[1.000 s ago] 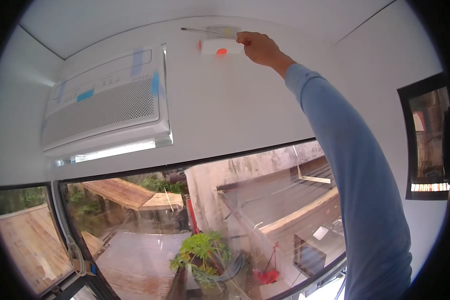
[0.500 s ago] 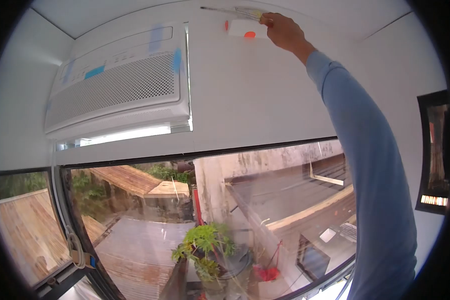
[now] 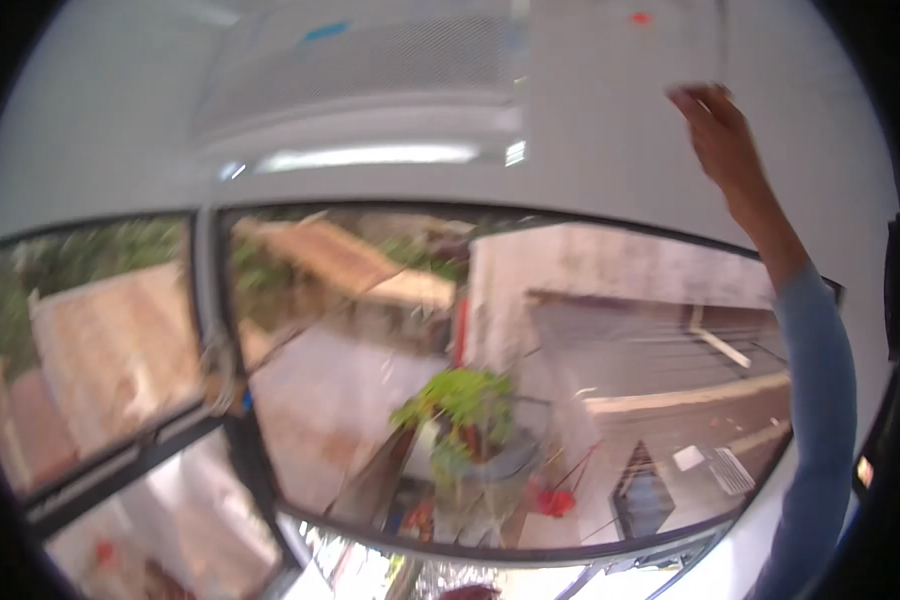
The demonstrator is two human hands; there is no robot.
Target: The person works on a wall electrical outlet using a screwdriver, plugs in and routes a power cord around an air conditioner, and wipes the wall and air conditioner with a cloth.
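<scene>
Thin rod [image 3: 722, 45], gripped in right hand [image 3: 718, 135], now turned upward, hand lowered below orange dot [image 3: 641, 18]

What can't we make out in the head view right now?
- Head view: what, if anything, the right hand holds; motion blur.
- Head view: left hand; outside the frame.
- Head view: top of the air conditioner; cut off by the upper edge.

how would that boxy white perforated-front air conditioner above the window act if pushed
The boxy white air conditioner with a perforated front would likely feel stiff, its broad casing looking rigid. It is probably heavy, given its bulk. It might shift slightly if shoved, as a bright, narrow gap runs beneath it, though blur hides any fixings.
</scene>
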